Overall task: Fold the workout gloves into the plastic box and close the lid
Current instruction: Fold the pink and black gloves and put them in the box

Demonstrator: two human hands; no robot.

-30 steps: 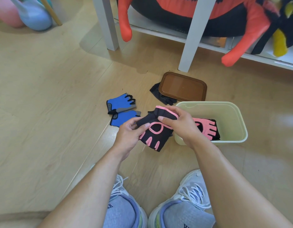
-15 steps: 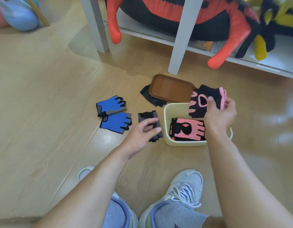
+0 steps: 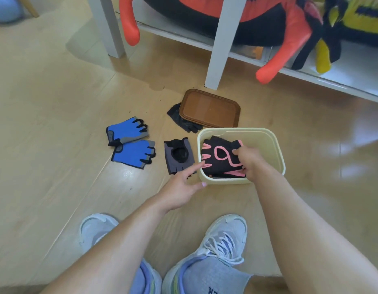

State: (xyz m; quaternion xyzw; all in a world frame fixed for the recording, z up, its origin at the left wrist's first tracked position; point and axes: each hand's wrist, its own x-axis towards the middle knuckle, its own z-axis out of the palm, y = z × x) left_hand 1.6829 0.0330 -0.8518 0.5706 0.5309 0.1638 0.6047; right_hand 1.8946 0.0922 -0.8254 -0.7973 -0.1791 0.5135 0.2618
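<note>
1. The right hand [image 3: 248, 161] pinches the black-and-pink glove [image 3: 221, 159] and presses it down into the plastic box [image 3: 268, 145], likely so it lies flat.
2. The left hand [image 3: 180, 187] hangs open and empty by the box's near corner, fingers toward the grey glove [image 3: 178, 155], probably next.
3. The blue gloves [image 3: 130, 143] wait on the floor; the brown lid [image 3: 210, 109] lies behind the box, partly on a black glove [image 3: 181, 122].
4. No label is readable on these; a sock shows a few letters only.

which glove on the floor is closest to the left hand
The grey and black glove just left of the box; the left hand's fingertips reach its near edge, while the blue gloves lie farther left.
</note>
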